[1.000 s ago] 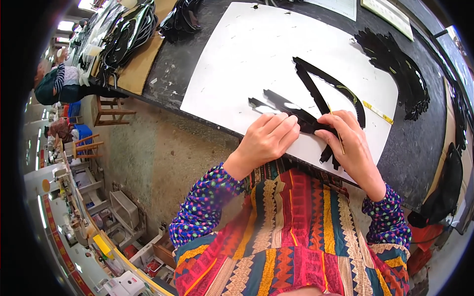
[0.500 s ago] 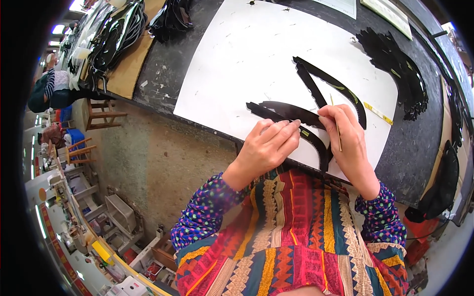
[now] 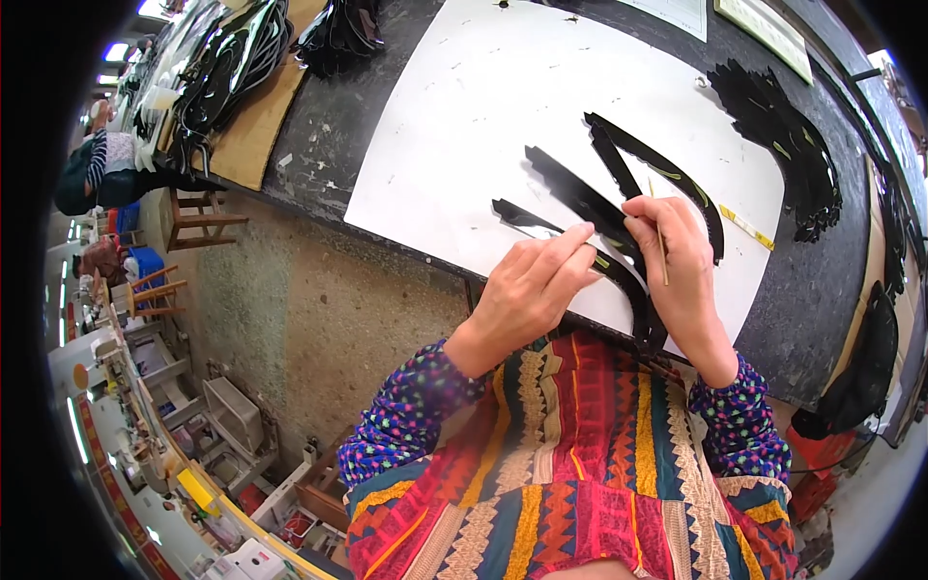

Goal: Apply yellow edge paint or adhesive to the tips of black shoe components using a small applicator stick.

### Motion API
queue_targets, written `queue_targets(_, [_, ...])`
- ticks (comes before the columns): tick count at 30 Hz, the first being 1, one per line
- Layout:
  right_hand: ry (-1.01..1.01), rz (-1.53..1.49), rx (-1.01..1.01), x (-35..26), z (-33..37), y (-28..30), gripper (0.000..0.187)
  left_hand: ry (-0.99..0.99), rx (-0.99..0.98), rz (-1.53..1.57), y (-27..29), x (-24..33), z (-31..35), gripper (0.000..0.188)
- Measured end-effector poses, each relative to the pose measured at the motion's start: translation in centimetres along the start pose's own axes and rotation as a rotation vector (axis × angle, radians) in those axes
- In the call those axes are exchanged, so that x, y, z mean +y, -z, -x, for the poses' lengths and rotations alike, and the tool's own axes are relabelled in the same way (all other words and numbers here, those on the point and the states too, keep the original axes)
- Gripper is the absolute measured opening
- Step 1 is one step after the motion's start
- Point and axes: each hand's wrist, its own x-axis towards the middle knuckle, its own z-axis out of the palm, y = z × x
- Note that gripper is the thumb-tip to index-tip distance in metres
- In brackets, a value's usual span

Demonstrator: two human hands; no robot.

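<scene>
Several black curved strips lie on a white sheet. My left hand is closed, its fingers pressed together over the near curved strip, which shows on both sides of them. In my right hand a thin yellowish stick is pinched, pointing away from me. A second dark strip runs from beside the right fingertips up and to the left, slightly blurred; whether these fingers grip it is hidden. Beyond the right hand lies a V-shaped black pair of strips with yellow-green marks.
A fanned stack of black strips lies at the right, near a yellow measuring strip. Black bundles rest on brown cardboard at the far left. A wooden stool stands beside the dark table; a person is beyond.
The second dark strip has swung up and away from my left fingertips, widening the gap to the near strip. Both hands stay nearly in place; the stick remains in my right hand.
</scene>
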Motion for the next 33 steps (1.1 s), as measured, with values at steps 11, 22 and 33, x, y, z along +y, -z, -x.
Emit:
queue_targets(11, [-0.039,0.07,0.15,0.1,-0.5,3.5,0.013,-0.025,-0.143,-0.198,0.2,0.4,-0.8,0.045])
queue_targets(22, [-0.207,-0.133,0.24,-1.0,-0.8,6.7,0.013,-0.026,-0.138,-0.199,0.1,0.5,-0.8,0.041])
queue_targets(33, [0.112,0.384,0.155,2.1,0.1,3.7,0.023,-0.044,-0.187,-0.023,0.9,0.5,-5.0,0.042])
